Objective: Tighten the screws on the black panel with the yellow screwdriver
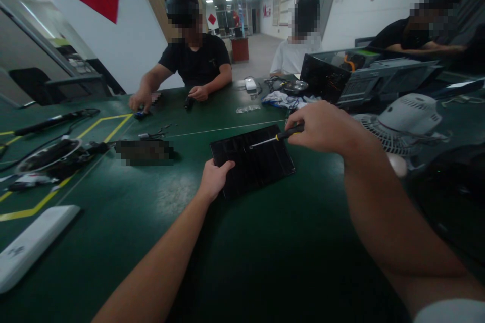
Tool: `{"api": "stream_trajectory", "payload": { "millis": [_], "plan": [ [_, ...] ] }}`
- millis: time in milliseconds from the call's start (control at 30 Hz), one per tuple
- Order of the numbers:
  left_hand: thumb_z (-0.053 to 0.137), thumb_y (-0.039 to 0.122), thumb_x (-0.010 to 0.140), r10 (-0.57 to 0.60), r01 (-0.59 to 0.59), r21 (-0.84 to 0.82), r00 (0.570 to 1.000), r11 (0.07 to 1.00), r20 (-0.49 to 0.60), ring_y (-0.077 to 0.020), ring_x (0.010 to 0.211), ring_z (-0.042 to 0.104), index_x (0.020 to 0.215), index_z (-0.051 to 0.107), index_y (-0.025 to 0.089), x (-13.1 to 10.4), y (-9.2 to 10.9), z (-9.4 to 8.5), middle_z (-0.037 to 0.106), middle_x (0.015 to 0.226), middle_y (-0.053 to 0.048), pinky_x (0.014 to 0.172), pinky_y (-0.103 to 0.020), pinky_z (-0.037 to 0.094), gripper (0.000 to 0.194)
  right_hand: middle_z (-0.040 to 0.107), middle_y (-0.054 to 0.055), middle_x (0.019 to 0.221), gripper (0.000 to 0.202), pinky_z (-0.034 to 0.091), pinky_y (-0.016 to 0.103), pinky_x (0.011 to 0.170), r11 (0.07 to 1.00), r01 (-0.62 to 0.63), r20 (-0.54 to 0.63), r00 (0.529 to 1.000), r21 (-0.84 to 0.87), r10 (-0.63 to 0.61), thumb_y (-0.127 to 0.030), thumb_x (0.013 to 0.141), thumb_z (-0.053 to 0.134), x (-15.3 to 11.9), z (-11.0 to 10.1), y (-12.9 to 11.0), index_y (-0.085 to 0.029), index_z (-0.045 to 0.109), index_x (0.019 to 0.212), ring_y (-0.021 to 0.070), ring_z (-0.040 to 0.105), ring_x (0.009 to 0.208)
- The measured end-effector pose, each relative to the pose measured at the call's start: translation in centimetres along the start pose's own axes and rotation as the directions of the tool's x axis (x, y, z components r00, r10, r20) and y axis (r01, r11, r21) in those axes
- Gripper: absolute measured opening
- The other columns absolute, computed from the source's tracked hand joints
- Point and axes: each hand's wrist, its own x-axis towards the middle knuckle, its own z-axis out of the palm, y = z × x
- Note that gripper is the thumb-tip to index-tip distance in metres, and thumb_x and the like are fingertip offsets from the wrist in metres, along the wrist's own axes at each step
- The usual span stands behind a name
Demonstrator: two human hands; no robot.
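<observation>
A flat black rectangular panel (253,171), perhaps part of a device, lies on the green table in front of me; its exact kind is not clear. My left hand (216,177) grips its left edge, thumb on top and fingers out of sight at the side. In my right hand (318,126) is a screwdriver (290,132) with a black and yellow handle, its shaft pointing left over the panel. The metal tip appears to be at a spot near the panel's upper middle; whether a screw is there is too small to tell.
A grey fan-like housing (409,118) and an opened computer case (382,78) stand at the right. Cables and parts (56,156) lie at the left, near a white oblong object (36,242). Across the table (151,242), a person (197,60) handles small items; two more people sit at the right.
</observation>
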Motion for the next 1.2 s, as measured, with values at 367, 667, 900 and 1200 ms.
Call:
{"api": "stream_trajectory", "payload": {
  "millis": [367, 667, 900, 1200],
  "plan": [
    [0.087, 0.036, 0.061, 0.001, -0.001, 0.026, 1.000, 1.000, -0.029, -0.0250, 0.075, 0.073, 0.082, 0.073, 0.017, -0.2, 0.4, 0.2, 0.077, 0.083, -0.007, 0.070, -0.034, 0.059, 0.032, 0.085, 0.009, 0.101, 0.033, 0.053, 0.040, 0.081, 0.995, 0.103, 0.029, 0.994, 0.002, -0.103, -0.041, 0.085, 0.072, -0.1, -1.2, 1.5, -0.025, 0.090, 0.107, 0.0285, 0.076, 0.092],
    [0.088, 0.038, 0.059, -0.011, 0.011, 0.004, 1.000, 1.000, -0.023, -0.0256, 0.076, 0.073, 0.082, 0.073, 0.017, -0.3, 0.5, 0.3, 0.076, 0.082, -0.006, 0.071, -0.035, 0.058, 0.035, 0.085, 0.006, 0.102, 0.030, 0.054, 0.039, 0.082, 0.994, 0.105, -0.083, 0.991, 0.021, -0.103, -0.032, 0.082, 0.073, -0.2, -0.6, 1.0, -0.028, 0.090, 0.106, 0.0280, 0.076, 0.093],
    [0.088, 0.037, 0.060, -0.002, 0.002, 0.006, 1.000, 1.000, -0.028, -0.0262, 0.075, 0.074, 0.082, 0.073, 0.016, -0.2, 0.4, 0.3, 0.076, 0.081, -0.007, 0.069, -0.035, 0.058, 0.034, 0.084, 0.007, 0.097, 0.029, 0.051, 0.039, 0.078, 0.995, 0.104, -0.094, 0.990, -0.008, -0.104, -0.032, 0.082, 0.073, -0.2, -0.2, 0.4, -0.028, 0.091, 0.105, 0.0285, 0.075, 0.090],
    [0.088, 0.036, 0.061, -0.009, 0.009, 0.002, 1.000, 1.000, -0.021, -0.0275, 0.077, 0.075, 0.083, 0.072, 0.017, -0.1, 0.2, 0.2, 0.076, 0.083, -0.008, 0.072, -0.038, 0.061, 0.033, 0.085, 0.007, 0.102, 0.030, 0.054, 0.040, 0.082, 0.994, 0.108, -0.065, 0.992, 0.011, -0.107, -0.033, 0.081, 0.074, 0.0, -0.1, 0.8, -0.029, 0.091, 0.105, 0.0287, 0.076, 0.093]
  ]
}}
